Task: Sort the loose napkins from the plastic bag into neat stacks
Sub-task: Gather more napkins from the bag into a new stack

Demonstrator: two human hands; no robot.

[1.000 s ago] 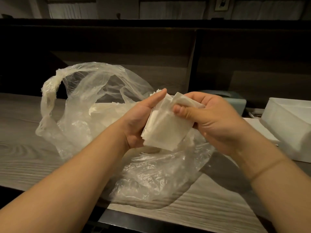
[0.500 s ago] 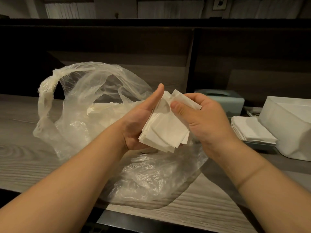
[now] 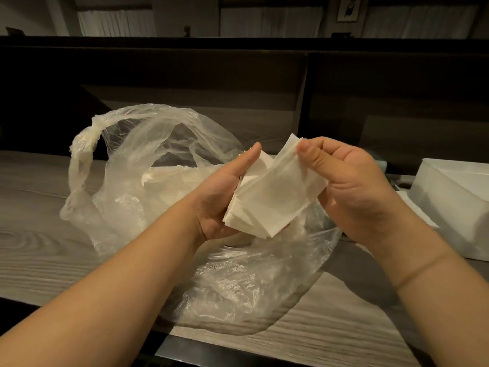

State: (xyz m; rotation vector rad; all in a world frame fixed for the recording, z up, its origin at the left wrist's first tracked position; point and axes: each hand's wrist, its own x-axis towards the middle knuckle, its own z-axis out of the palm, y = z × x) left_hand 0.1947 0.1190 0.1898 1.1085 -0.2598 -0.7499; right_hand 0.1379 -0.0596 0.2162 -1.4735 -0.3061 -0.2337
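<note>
A clear, crumpled plastic bag (image 3: pixel 137 165) lies open on the wooden counter, with more loose white napkins (image 3: pixel 169 178) showing inside it. Above the bag my left hand (image 3: pixel 219 197) cradles a small bundle of white napkins (image 3: pixel 246 221) in its palm, thumb up along the bundle's side. My right hand (image 3: pixel 354 186) pinches the top napkin (image 3: pixel 277 192) by its upper corner between thumb and fingers, tilting it off the bundle. The lower napkins fan out unevenly under it.
A white rectangular bin (image 3: pixel 460 200) stands at the right edge of the grey wood-grain counter (image 3: pixel 39 213). A dark wooden partition (image 3: pixel 238 83) runs behind the counter. The counter's front edge (image 3: pixel 264 348) is just below my forearms.
My right hand has shifted its hold from the middle of the bundle to the top napkin's upper corner and lifted it. My view has swung, hiding the folded stack at the right.
</note>
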